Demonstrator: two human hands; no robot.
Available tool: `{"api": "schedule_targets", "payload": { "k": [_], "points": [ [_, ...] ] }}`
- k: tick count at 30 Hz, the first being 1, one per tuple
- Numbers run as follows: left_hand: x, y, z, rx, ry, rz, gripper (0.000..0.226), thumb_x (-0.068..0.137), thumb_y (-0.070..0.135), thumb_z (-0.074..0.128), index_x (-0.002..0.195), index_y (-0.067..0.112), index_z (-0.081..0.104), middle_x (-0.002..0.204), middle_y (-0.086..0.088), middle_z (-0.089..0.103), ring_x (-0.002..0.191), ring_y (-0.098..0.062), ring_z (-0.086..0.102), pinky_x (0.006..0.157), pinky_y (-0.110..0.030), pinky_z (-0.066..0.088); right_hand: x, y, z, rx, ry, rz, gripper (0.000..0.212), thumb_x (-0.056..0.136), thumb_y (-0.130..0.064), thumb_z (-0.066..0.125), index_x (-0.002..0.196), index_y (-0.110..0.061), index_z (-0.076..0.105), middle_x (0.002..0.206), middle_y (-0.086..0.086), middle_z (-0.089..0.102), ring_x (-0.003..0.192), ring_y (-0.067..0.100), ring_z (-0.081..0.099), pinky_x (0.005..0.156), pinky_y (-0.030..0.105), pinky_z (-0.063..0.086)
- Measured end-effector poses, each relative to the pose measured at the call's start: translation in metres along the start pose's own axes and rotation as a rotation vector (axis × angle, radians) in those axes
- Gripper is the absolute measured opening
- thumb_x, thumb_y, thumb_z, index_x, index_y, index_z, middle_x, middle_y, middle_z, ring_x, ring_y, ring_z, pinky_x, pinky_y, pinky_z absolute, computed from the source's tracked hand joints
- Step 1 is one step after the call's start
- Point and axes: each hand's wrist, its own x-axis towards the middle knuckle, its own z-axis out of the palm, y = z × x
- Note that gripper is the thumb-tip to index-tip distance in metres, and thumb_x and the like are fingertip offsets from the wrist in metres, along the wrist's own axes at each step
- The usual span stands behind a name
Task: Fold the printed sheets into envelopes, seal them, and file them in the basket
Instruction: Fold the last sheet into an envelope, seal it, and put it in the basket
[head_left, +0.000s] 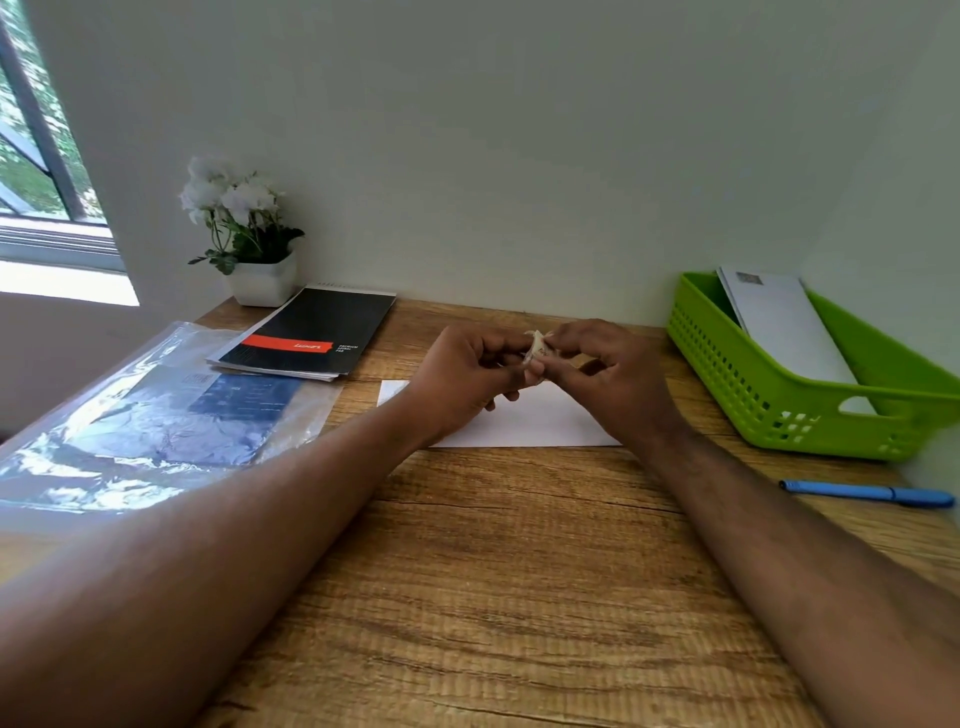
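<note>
Both hands meet above the far middle of the desk (519, 571), and between them sits a small pale object (537, 351), too small and blurred to name. The left hand (467, 374) has its fingers curled round one side of it; the right hand (608, 374) pinches the other side with thumb and forefinger. Beneath them a white envelope (540, 423) lies flat on the desk, its left and upper parts hidden by the hands. Far right, a green basket (727, 374) holds another white envelope (789, 327) leaning on its back wall; the basket's right end is cut off by the picture's edge. A blue pen (867, 492) lies near the basket's front. On the left, a clear plastic sleeve (156, 431) with dark printed sheets inside glares, its print unreadable. A black notepad (311, 332) overlaps it, beside a potted plant (249, 244). The near desk is bare wood between the forearms
</note>
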Motion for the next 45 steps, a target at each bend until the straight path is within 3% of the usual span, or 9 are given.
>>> {"api": "schedule_targets", "payload": {
  "k": [10,16,21,24,28,31,35,39,45],
  "points": [
    [0.002,0.004,-0.002,-0.116,0.009,-0.059,0.026,0.087,0.014,0.071,0.113,0.012,0.072,0.094,-0.002,0.075,0.065,-0.011,0.062,0.051,-0.024,0.047,0.001,0.001,-0.006,0.012,-0.043,-0.015,0.034,0.081,-0.029,0.074,0.111,-0.013,0.071,0.107,-0.008,0.065,0.091,0.002,0.063,0.069,0.016,0.051],
    [0.003,0.004,-0.005,-0.063,0.011,-0.039,0.021,0.089,0.019,0.069,0.109,0.017,0.073,0.092,0.001,0.074,0.066,-0.011,0.058,0.050,-0.022,0.045,0.002,0.000,-0.003,0.092,-0.017,-0.043,0.020,0.082,-0.017,0.073,0.103,-0.014,0.074,0.123,0.000,0.058,0.103,0.011,0.062,0.071,0.031,0.059],
    [0.003,0.005,-0.005,-0.041,0.023,-0.029,0.017,0.089,0.014,0.068,0.106,0.017,0.073,0.085,0.012,0.073,0.064,-0.001,0.057,0.051,-0.015,0.043,0.003,-0.002,-0.002,-0.030,-0.040,-0.152,0.015,0.084,-0.010,0.071,0.098,-0.006,0.074,0.122,0.006,0.057,0.092,0.012,0.061,0.075,0.026,0.053],
    [0.003,0.005,-0.006,-0.020,0.032,-0.021,0.018,0.090,0.011,0.067,0.107,0.015,0.073,0.087,0.011,0.072,0.064,0.001,0.058,0.050,-0.012,0.042,0.002,-0.004,0.000,-0.137,-0.089,-0.198,0.014,0.089,-0.011,0.065,0.100,-0.007,0.070,0.117,0.006,0.056,0.102,0.012,0.055,0.075,0.028,0.052],
    [0.003,0.006,-0.004,0.009,0.036,0.007,0.021,0.090,0.013,0.068,0.110,0.012,0.073,0.087,0.010,0.072,0.064,0.004,0.058,0.051,-0.010,0.042,0.001,-0.004,0.002,-0.036,-0.111,-0.075,0.008,0.095,-0.014,0.057,0.098,-0.009,0.062,0.112,-0.005,0.051,0.101,0.011,0.054,0.068,0.032,0.057],
    [0.002,0.007,-0.002,0.067,0.023,0.059,0.024,0.091,0.010,0.066,0.114,0.007,0.071,0.092,0.008,0.071,0.069,0.009,0.060,0.055,-0.006,0.042,0.001,-0.004,0.003,0.111,-0.120,0.079,0.005,0.098,-0.019,0.052,0.097,-0.016,0.055,0.108,-0.003,0.054,0.094,0.016,0.058,0.058,0.036,0.059],
    [0.004,0.003,-0.003,0.161,0.027,0.087,0.028,0.090,0.013,0.067,0.117,0.010,0.070,0.107,0.004,0.073,0.083,0.008,0.062,0.066,-0.006,0.045,0.001,-0.005,0.004,0.217,-0.061,0.170,0.005,0.100,-0.019,0.047,0.101,-0.016,0.051,0.102,-0.006,0.059,0.091,0.013,0.062,0.060,0.030,0.058],
    [0.008,-0.004,-0.006,0.199,0.059,0.061,0.029,0.088,0.013,0.069,0.118,0.011,0.070,0.111,0.002,0.072,0.081,0.010,0.062,0.069,-0.006,0.045,0.002,-0.002,0.004,0.277,0.019,0.225,0.003,0.101,-0.019,0.046,0.100,-0.019,0.049,0.100,-0.007,0.059,0.089,0.013,0.064,0.057,0.031,0.057],
    [0.012,-0.010,-0.019,0.429,0.140,-0.029,0.031,0.089,0.015,0.069,0.120,0.015,0.069,0.117,0.001,0.069,0.082,0.002,0.059,0.074,-0.011,0.045,0.005,0.006,-0.002,0.232,0.141,0.243,0.006,0.098,-0.022,0.052,0.097,-0.028,0.052,0.108,0.004,0.050,0.086,0.013,0.057,0.060,0.044,0.059]
  ]
}}
